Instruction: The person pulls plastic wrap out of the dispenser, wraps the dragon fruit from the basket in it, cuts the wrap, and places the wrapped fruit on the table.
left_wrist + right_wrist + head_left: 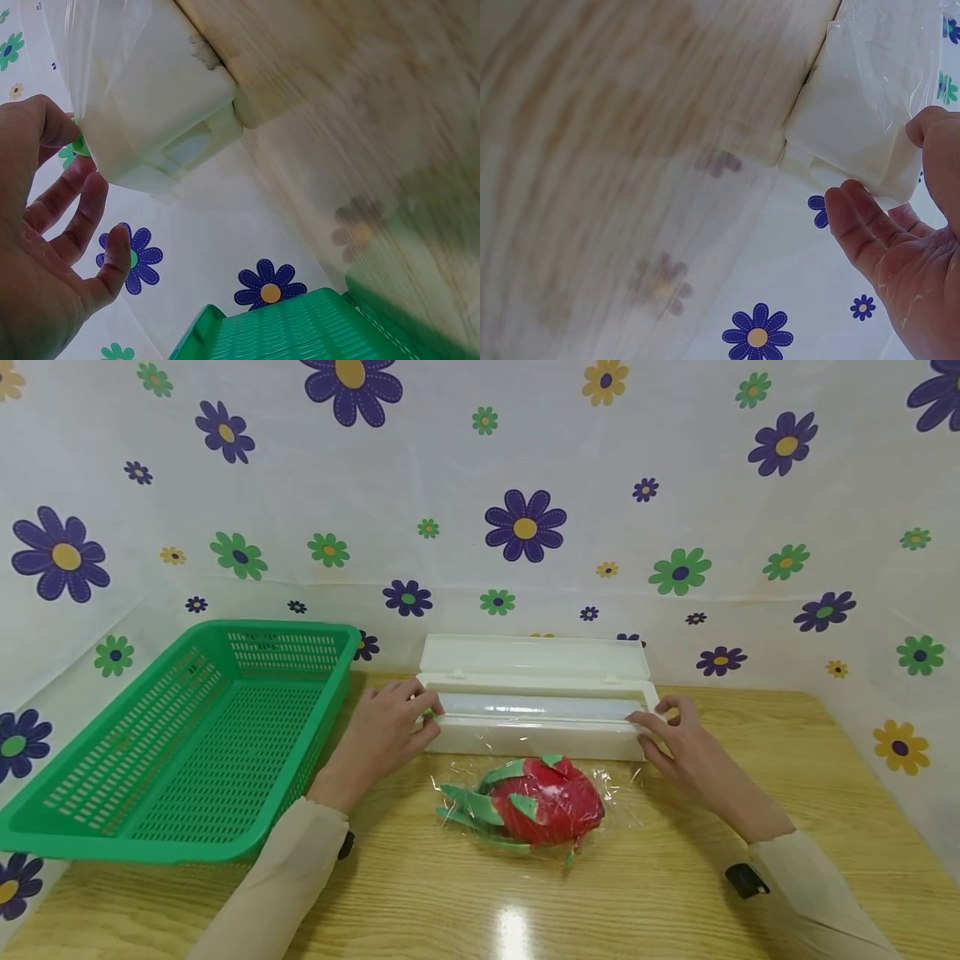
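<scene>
A white cling film box (536, 739) stands with its lid raised and a film roll (525, 706) inside. At its left end my left hand (390, 722) pinches a small green slider (80, 142) on the top front edge. My right hand (693, 756) grips the right end, its thumb at the film-covered front edge and other fingers around the corner in the right wrist view. Clear cling film (877, 67) hangs down the box front. Before the box lies a red dragon fruit (558, 802) with green scales, clear film over and around it.
A green plastic basket (300, 793) with slotted walls stands on the left side of the wooden table (420, 910). Close behind the box, a white flowered cloth (450, 468) rises as a backdrop. Both forearms flank the dragon fruit.
</scene>
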`<state>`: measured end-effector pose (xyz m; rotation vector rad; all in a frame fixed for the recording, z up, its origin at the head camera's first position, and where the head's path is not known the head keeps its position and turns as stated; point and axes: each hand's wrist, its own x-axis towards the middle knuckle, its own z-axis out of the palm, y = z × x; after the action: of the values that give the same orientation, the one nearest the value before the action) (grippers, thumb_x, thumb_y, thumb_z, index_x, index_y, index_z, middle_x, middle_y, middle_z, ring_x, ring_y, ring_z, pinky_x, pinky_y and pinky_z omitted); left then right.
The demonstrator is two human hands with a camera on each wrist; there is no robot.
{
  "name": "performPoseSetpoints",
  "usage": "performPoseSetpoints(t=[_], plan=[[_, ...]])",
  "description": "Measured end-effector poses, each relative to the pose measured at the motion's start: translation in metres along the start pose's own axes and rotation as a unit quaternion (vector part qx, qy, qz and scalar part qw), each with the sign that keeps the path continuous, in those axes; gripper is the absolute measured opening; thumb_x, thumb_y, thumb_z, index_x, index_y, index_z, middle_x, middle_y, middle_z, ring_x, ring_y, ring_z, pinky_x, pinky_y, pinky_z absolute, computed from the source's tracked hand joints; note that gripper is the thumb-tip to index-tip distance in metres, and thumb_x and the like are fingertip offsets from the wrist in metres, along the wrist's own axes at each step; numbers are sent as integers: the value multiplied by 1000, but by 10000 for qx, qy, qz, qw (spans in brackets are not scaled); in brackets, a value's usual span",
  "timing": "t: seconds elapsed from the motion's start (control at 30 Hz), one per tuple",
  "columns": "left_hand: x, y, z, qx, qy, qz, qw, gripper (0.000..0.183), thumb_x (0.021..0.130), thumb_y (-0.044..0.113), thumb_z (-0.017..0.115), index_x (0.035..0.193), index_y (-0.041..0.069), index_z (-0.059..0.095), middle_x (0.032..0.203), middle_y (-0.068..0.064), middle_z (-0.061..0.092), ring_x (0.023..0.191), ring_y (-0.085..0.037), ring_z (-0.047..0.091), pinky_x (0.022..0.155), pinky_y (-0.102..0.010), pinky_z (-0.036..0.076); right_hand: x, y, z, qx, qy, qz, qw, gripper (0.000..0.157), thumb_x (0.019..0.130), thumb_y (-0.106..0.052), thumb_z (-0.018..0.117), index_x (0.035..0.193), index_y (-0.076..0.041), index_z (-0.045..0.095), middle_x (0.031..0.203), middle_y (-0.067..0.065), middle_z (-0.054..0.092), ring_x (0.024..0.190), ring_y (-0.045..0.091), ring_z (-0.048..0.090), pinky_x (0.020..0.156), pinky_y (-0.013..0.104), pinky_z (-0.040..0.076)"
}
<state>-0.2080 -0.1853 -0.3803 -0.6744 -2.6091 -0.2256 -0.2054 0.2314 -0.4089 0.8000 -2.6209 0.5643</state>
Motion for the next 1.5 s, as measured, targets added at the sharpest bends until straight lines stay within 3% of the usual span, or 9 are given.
performPoseSetpoints(t=[0.83,1.3,1.5], plan=[[-2,-2,-1,-43,21,-85,10000,5,91,16,66,93,16,71,90,-4,66,82,-26,62,70,-42,50,0,0,0,18,38,-23,10000,29,94,0,69,121,-12,67,115,21,44,92,37,64,68,43,61],[-3,-1,-5,234,-30,-405,9989,3,94,17,66,94,14,68,91,-6,67,85,-28,63,69,-41,48,1,2,1,13,145,-162,9998,31,92,1,70,120,-12,66,114,22,45,90,38,65,65,42,60],[-1,5,-7,388,-181,-586,9974,14,96,26,64,101,14,69,101,-9,69,91,-31,63,73,-47,50,1,1,0,148,135,-200,9996,31,92,2,69,121,-11,67,114,23,46,89,36,65,63,38,59]])
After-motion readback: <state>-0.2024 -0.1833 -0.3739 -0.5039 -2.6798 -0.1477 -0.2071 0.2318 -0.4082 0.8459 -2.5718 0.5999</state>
